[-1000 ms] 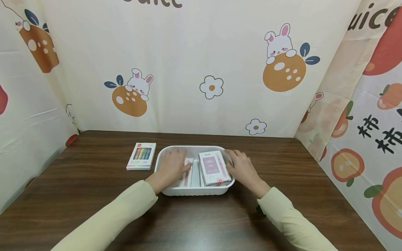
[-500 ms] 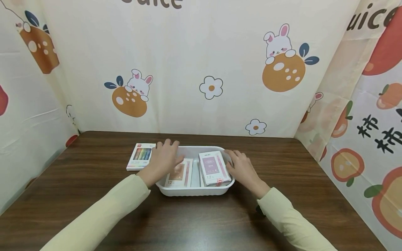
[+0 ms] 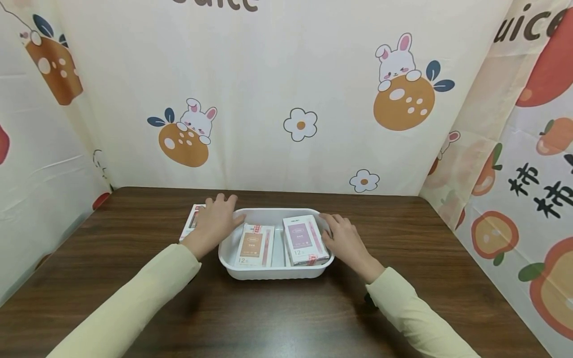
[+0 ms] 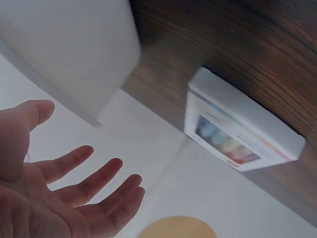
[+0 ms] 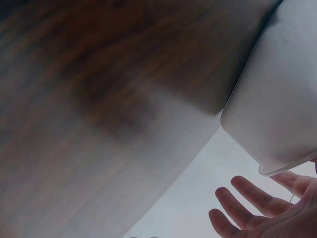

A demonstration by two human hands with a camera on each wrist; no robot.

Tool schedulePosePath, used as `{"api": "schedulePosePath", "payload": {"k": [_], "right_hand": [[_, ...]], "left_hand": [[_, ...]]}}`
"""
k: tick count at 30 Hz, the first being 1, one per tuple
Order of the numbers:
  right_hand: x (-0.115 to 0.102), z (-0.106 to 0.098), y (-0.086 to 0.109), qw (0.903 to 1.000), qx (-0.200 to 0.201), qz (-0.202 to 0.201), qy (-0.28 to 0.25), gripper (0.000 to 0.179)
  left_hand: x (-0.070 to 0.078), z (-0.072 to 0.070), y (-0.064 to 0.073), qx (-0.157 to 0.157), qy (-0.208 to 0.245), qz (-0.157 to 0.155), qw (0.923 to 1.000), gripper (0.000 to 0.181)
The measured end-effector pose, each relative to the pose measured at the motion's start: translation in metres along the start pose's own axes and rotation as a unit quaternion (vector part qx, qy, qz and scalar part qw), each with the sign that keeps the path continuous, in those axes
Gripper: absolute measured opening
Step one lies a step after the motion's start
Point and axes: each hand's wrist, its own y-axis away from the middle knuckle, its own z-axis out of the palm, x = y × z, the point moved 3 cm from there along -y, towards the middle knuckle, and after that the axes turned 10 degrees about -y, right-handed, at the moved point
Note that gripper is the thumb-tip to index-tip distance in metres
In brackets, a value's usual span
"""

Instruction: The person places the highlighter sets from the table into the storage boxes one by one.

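Observation:
My left hand [image 3: 213, 222] hovers with fingers spread between the white plastic basket [image 3: 274, 273] and a flat white box with a picture of coloured sticks [image 4: 240, 124]. That box lies on the table left of the basket, and the hand hides much of it in the head view. In the left wrist view, a gap separates the fingers from box and basket. My right hand [image 3: 350, 242] rests at the basket's right rim, its fingers extended. Inside the basket lie a white box with a brown label [image 3: 251, 246] and a white box with a purple label [image 3: 302, 237].
The basket stands on a dark wooden table [image 3: 286, 318], towards its back edge. A cream curtain [image 3: 259, 74] printed with rabbits and fruit hangs behind, and more printed cloth [image 3: 515, 209] closes off the right side.
My left hand has come out of the basket and moved left towards the coloured-stick box, uncovering the brown-labelled box. The right hand has stayed at the rim.

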Motion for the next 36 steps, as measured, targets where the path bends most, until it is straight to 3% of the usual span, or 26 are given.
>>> {"api": "schedulePosePath", "payload": {"k": [12,18,36], "right_hand": [[0.001,0.001,-0.001,1.0,-0.001,0.003,-0.002,0.04],[0.001,0.002,0.0,1.0,0.0,0.002,-0.001,0.041],[0.0,0.0,0.001,1.0,-0.002,0.002,-0.005,0.041]], "left_hand": [[-0.031,0.01,-0.004,-0.022,-0.012,-0.042,0.9988,0.052],[-0.043,0.019,-0.003,-0.021,-0.008,-0.047,0.9986,0.052],[-0.055,0.045,0.002,-0.025,-0.028,-0.051,0.998,0.057]]}}
